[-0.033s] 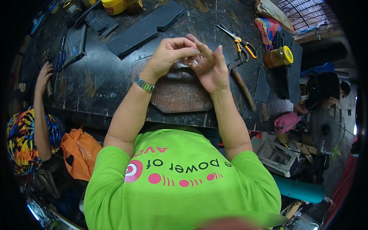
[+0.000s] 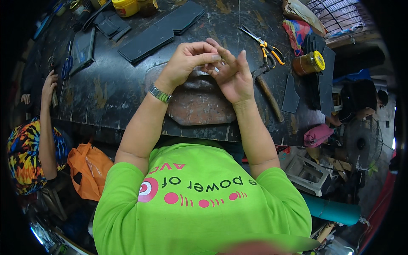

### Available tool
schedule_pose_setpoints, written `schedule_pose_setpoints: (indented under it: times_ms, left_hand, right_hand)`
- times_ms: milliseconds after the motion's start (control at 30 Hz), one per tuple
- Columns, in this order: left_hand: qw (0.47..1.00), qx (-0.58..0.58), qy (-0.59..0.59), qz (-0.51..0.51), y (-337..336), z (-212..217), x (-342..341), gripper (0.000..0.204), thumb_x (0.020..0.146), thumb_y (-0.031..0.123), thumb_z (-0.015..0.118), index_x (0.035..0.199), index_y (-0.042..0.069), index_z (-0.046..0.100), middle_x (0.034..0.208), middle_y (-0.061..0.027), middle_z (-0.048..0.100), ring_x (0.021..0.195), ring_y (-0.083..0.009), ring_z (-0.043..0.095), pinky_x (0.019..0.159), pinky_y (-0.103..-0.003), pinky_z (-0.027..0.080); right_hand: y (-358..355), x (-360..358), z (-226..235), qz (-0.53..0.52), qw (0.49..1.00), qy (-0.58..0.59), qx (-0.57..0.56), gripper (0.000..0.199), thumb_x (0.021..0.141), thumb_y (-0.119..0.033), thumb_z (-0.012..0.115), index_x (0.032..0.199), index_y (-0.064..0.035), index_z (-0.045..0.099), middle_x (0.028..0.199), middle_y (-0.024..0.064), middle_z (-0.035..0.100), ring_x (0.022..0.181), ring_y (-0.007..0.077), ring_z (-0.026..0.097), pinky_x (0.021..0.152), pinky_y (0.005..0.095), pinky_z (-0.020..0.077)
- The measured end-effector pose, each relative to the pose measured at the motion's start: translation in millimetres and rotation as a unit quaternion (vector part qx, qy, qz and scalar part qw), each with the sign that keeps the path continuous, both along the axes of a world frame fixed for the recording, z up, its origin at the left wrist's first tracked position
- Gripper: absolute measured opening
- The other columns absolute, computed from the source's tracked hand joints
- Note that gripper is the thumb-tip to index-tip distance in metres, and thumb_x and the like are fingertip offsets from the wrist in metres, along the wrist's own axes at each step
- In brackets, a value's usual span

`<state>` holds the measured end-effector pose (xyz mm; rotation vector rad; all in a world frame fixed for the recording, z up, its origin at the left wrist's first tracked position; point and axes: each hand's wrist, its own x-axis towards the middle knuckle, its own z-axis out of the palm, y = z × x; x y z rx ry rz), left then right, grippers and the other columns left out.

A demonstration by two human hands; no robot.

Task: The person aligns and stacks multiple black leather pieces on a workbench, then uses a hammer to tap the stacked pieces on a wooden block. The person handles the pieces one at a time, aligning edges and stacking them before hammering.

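Note:
My left hand (image 2: 189, 60) and my right hand (image 2: 236, 75) meet over a worn brown board (image 2: 199, 109) on the dark table (image 2: 117, 87). Thumb and fingers of the left are pinched together against the fingers of the right; whatever lies between them is too small or hidden to name. The right hand's palm faces up, its thumb raised and its fingers apart, some partly bent. To the right of it lie scissors with orange and black handles (image 2: 267, 53) and a tool with a wooden handle (image 2: 270, 98).
Beyond my hands lie stacked dark sheets (image 2: 159, 35). A yellow-lidded jar (image 2: 308, 63) and more dark cut pieces (image 2: 291, 95) are on the right. At the left, a co-worker's hand (image 2: 49, 87) rests near blue-handled scissors (image 2: 67, 67). An orange bag (image 2: 89, 168) hangs below the table edge.
A co-worker's hand at the far left has shifted slightly. My own hands keep their place and pose.

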<state>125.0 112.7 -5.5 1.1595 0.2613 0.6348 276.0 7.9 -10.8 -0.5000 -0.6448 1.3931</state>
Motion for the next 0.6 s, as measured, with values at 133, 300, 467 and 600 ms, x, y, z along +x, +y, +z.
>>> schedule_pose_setpoints:
  times_ms: [133, 300, 467, 600]
  left_hand:
    - [1.0, 0.011, -0.023, 0.013, -2.6, 2.2, 0.8, 0.011, 0.096, 0.008, 0.07, 0.104, 0.001, 0.072, 0.093, -0.0044, 0.071, 0.082, -0.0112, 0.065, 0.072, -0.027, 0.054]
    - [0.989, 0.061, -0.103, -0.084, -16.2, 13.8, -1.6, 0.009, 0.093, 0.007, 0.072, 0.097, -0.001, 0.075, 0.09, -0.0075, 0.074, 0.079, -0.0129, 0.068, 0.074, -0.029, 0.056]
    - [0.993, 0.111, -0.018, -0.039, -30.7, 9.6, 12.0, 0.01, 0.092, 0.006, 0.071, 0.094, -0.002, 0.076, 0.089, -0.009, 0.074, 0.08, -0.0152, 0.068, 0.078, -0.031, 0.056]
    - [0.996, -0.018, -0.009, 0.091, -17.5, 3.6, 14.7, 0.019, 0.098, 0.012, 0.07, 0.111, 0.0, 0.075, 0.096, -0.0086, 0.076, 0.087, -0.0155, 0.072, 0.084, -0.03, 0.059]
  right_hand:
    - [-0.5, -2.5, 0.1, -0.03, 0.998, -0.052, -0.014, 0.07, 0.106, -0.06, 0.039, 0.134, -0.001, 0.063, 0.163, 0.0121, 0.033, 0.132, 0.0257, 0.05, 0.104, 0.0448, 0.0453]
    - [2.4, 5.2, 8.7, -0.058, 0.991, -0.05, -0.111, 0.089, 0.1, -0.071, 0.042, 0.159, -0.0053, 0.029, 0.161, 0.0189, 0.032, 0.135, 0.0324, 0.047, 0.105, 0.0464, 0.0454]
    - [2.3, 35.3, 5.1, -0.07, 0.994, 0.069, -0.042, 0.091, 0.097, -0.074, 0.042, 0.156, -0.0053, 0.029, 0.15, 0.0228, 0.043, 0.138, 0.0394, 0.043, 0.11, 0.0548, 0.0417]
    - [5.3, 46.8, -14.0, 0.011, 0.966, 0.255, 0.028, 0.076, 0.101, -0.067, 0.043, 0.136, -0.0008, 0.056, 0.146, 0.0256, 0.048, 0.141, 0.042, 0.04, 0.116, 0.0602, 0.0346]
